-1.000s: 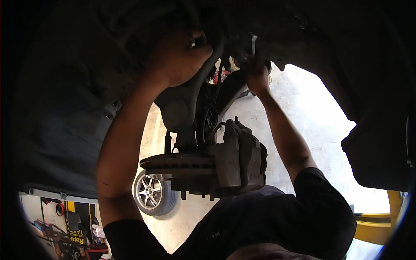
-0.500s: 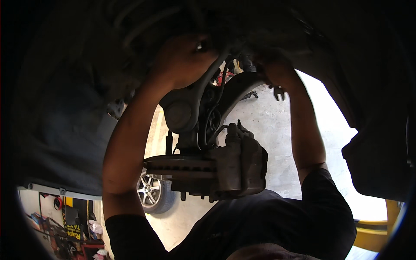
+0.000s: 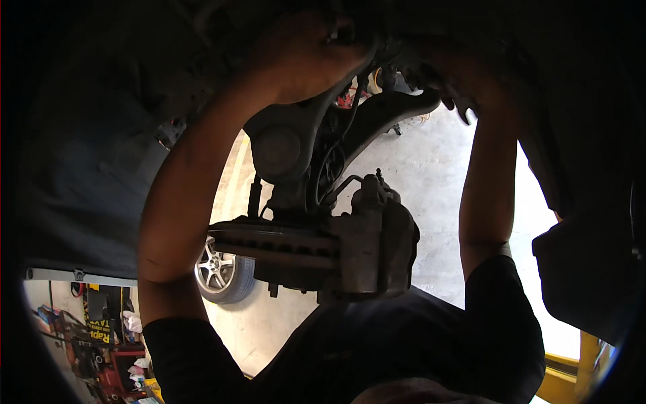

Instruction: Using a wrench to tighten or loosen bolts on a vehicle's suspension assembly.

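Both my arms reach up into the dark wheel well of a raised car. My left hand (image 3: 306,64) is curled near the top of the steering knuckle (image 3: 289,138); its fingertips and whatever they grip are lost in shadow. To the right, my right hand (image 3: 481,77) is closed around an open-end wrench (image 3: 464,113), whose forked jaw pokes out below the fingers. Between the hands, a curved suspension arm (image 3: 390,106) runs down toward the knuckle. Lower down hang the brake disc (image 3: 276,246) and its caliper (image 3: 377,246), between my forearms.
A wheel with a silver rim (image 3: 219,269) lies on the pale floor (image 3: 437,175). Tools and a red cart (image 3: 128,370) stand at lower left. At lower right is a yellow lift post (image 3: 585,367). Dark bodywork (image 3: 582,269) hangs beside my right arm.
Both hands have shifted up and to the right in the view, the right one carrying the wrench with it. The brake assembly appears slightly higher, as the view has moved a little.
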`<move>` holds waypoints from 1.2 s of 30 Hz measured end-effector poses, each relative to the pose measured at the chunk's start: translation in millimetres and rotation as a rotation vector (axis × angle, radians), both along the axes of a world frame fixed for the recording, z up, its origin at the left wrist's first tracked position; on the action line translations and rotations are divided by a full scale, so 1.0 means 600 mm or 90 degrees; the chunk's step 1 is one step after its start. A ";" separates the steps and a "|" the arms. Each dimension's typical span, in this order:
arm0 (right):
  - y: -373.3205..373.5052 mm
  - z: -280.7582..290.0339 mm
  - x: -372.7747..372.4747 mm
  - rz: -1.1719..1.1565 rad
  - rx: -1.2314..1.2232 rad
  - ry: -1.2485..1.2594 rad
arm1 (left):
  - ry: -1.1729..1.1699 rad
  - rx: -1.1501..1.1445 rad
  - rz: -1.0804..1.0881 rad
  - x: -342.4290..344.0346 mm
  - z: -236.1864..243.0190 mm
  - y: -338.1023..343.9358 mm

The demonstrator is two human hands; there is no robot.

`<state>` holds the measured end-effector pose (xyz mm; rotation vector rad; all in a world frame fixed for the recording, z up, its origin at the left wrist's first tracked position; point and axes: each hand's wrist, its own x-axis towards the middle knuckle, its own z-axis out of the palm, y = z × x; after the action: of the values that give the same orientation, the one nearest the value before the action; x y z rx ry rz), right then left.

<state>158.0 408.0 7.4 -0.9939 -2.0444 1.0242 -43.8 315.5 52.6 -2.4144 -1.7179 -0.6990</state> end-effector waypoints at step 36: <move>0.109 -0.116 0.030 0.042 0.580 -0.246 | 0.026 0.119 0.006 -0.049 -0.030 0.035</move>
<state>175.9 473.5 -62.0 -0.6427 -2.4698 -0.1521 -73.0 336.5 34.9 -2.2772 -1.5719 -0.7674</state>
